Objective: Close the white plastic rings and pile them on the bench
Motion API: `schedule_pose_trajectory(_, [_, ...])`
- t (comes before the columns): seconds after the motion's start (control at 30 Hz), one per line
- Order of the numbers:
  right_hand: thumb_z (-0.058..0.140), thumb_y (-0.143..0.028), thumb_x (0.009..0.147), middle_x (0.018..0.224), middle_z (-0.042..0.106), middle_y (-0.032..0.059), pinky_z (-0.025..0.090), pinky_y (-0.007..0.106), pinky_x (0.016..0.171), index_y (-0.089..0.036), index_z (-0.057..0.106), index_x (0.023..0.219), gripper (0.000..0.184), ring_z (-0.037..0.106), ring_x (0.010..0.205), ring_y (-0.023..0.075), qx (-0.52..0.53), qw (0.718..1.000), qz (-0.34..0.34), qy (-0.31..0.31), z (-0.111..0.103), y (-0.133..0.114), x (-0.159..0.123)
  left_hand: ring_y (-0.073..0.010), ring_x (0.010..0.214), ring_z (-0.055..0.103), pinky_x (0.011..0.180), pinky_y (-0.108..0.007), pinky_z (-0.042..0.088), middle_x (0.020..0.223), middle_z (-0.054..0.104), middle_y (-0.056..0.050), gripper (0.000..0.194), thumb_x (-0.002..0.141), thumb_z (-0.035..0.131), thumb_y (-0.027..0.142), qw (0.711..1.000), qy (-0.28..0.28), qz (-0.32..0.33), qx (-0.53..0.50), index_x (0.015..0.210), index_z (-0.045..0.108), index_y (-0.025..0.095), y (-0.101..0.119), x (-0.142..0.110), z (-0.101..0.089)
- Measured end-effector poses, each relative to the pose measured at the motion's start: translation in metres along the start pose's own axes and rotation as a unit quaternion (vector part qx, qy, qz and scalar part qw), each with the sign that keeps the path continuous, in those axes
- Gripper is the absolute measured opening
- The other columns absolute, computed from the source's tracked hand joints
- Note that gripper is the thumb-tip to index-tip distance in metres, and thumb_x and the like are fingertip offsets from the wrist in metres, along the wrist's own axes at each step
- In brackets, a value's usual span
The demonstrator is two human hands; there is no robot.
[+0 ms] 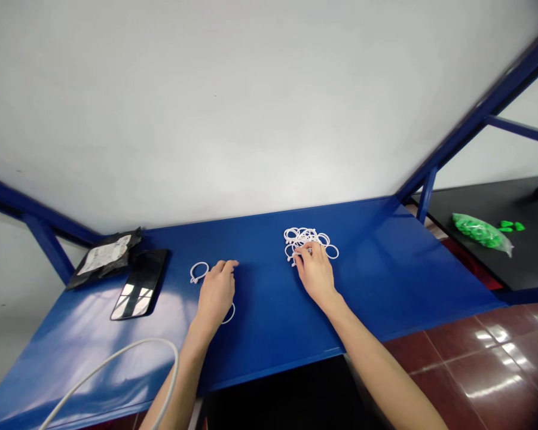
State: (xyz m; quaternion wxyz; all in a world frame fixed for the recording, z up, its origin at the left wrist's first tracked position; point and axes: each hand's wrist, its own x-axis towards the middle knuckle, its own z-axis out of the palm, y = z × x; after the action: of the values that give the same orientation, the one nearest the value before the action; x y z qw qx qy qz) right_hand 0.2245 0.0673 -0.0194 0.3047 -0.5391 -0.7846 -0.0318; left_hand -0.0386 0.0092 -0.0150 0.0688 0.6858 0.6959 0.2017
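Note:
A pile of white shower curtain rings (303, 236), thin loops with small knobbed ends, lies toward the back of the blue table. My right hand (317, 276) is at the pile's front edge, thumb and fingertips pinched together on a ring. Over to the left, my left hand (219, 289) rests low over the table with loosely bent fingers, the index finger stretched to the right. One white ring (199, 270) lies just left of its fingers. Part of another ring (231, 313) shows from under the palm; the rest of it is hidden.
A dark phone (140, 283) and a black plastic package (105, 258) with a white label lie at the table's left. A white cable (116, 353) loops across the front left. Blue frame posts (425, 194) edge the table (269, 334). At right, a bag of green pieces (482, 232) sits on a black surface.

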Motion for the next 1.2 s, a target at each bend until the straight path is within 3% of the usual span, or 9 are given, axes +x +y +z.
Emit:
schedule_pose_trajectory(0.23, [0.053,-0.021,0.101,0.105,0.064,0.014,0.057,0.041,0.08,-0.015,0.072,0.106,0.02,0.06,0.093,0.0261,0.06,0.997,-0.053,0.013,-0.003,-0.015,-0.004,-0.0148,0.078,0.064,0.077,-0.03,0.053,0.105,0.065,-0.005,0.022,0.093,0.051,0.018,0.975,0.055,0.049,-0.207,0.106,0.069,0.023,0.008,0.002,-0.001])
schedule_pose_trajectory(0.33, [0.052,-0.021,0.102,0.106,0.065,0.0124,0.057,0.041,0.085,-0.016,0.071,0.108,0.021,0.061,0.096,0.025,0.12,0.987,-0.102,-0.018,-0.004,-0.026,-0.008,-0.0135,0.08,0.064,0.08,-0.03,0.053,0.103,0.063,-0.003,0.015,0.09,0.062,0.023,0.94,0.047,0.05,-0.335,0.103,0.069,0.023,0.015,0.003,-0.002])
schedule_pose_trajectory(0.43, [0.053,-0.022,0.102,0.117,0.065,0.0116,0.056,0.042,0.093,-0.018,0.065,0.122,0.023,0.063,0.107,0.0248,0.207,0.967,-0.128,-0.081,-0.005,-0.036,-0.014,-0.0136,0.082,0.066,0.076,-0.027,0.054,0.102,0.062,-0.003,0.016,0.086,0.071,0.026,0.88,-0.013,0.022,-0.474,0.101,0.067,0.021,0.021,0.001,0.0])
schedule_pose_trajectory(0.6, [0.055,-0.025,0.102,0.125,0.062,0.0076,0.059,0.033,0.081,-0.027,0.05,0.141,0.04,0.067,0.087,0.0152,0.372,0.91,-0.063,-0.173,-0.004,-0.043,-0.02,-0.0143,0.087,0.068,0.081,-0.027,0.055,0.096,0.062,-0.002,0.02,0.085,0.077,0.028,0.812,-0.104,-0.005,-0.575,0.099,0.066,0.019,0.032,-0.002,0.001])
schedule_pose_trajectory(0.8, [0.057,-0.029,0.101,0.099,0.065,0.0031,0.054,0.028,0.073,-0.025,0.065,0.126,0.027,0.062,0.075,0.0131,0.42,0.891,0.002,-0.173,-0.003,-0.04,-0.016,-0.0127,0.082,0.068,0.077,-0.025,0.055,0.092,0.058,0.001,0.024,0.081,0.081,0.027,0.779,-0.111,-0.021,-0.616,0.09,0.06,0.018,0.033,-0.004,-0.003])
schedule_pose_trajectory(0.9, [0.06,-0.03,0.099,0.083,0.068,-0.0006,0.052,0.026,0.066,-0.022,0.069,0.112,0.017,0.062,0.066,0.0124,0.451,0.87,0.062,-0.192,-0.004,-0.04,-0.012,-0.0136,0.079,0.068,0.074,-0.027,0.056,0.09,0.059,0.001,0.024,0.083,0.079,0.029,0.793,-0.107,-0.015,-0.6,0.089,0.058,0.018,0.032,-0.004,-0.003])
schedule_pose_trajectory(1.0, [0.065,-0.033,0.096,0.074,0.068,-0.0027,0.051,0.024,0.059,-0.021,0.068,0.1,0.013,0.062,0.059,0.0119,0.469,0.858,0.097,-0.188,-0.005,-0.038,-0.011,-0.0202,0.097,0.069,0.088,-0.034,0.056,0.1,0.065,-0.004,0.018,0.086,0.074,0.031,0.854,-0.046,0.011,-0.519,0.093,0.063,0.02,0.031,-0.002,0.0])
schedule_pose_trajectory(1.1, [0.066,-0.035,0.097,0.08,0.071,-0.0003,0.052,0.025,0.064,-0.022,0.069,0.095,0.014,0.064,0.064,0.0135,0.425,0.894,0.053,-0.129,-0.004,-0.034,-0.012,-0.0228,0.105,0.067,0.095,-0.039,0.053,0.107,0.068,-0.007,0.017,0.088,0.068,0.035,0.922,0.041,0.005,-0.386,0.098,0.068,0.021,0.031,0.0,0.002])
schedule_pose_trajectory(1.2, [0.06,-0.035,0.102,0.092,0.073,0.0031,0.052,0.026,0.073,-0.023,0.071,0.099,0.017,0.068,0.077,0.0151,0.33,0.938,-0.062,-0.085,-0.001,-0.03,-0.014,-0.0205,0.088,0.07,0.085,-0.035,0.055,0.095,0.073,-0.005,0.026,0.093,0.06,0.043,0.934,0.006,-0.033,-0.355,0.1,0.07,0.021,0.032,0.0,0.002])
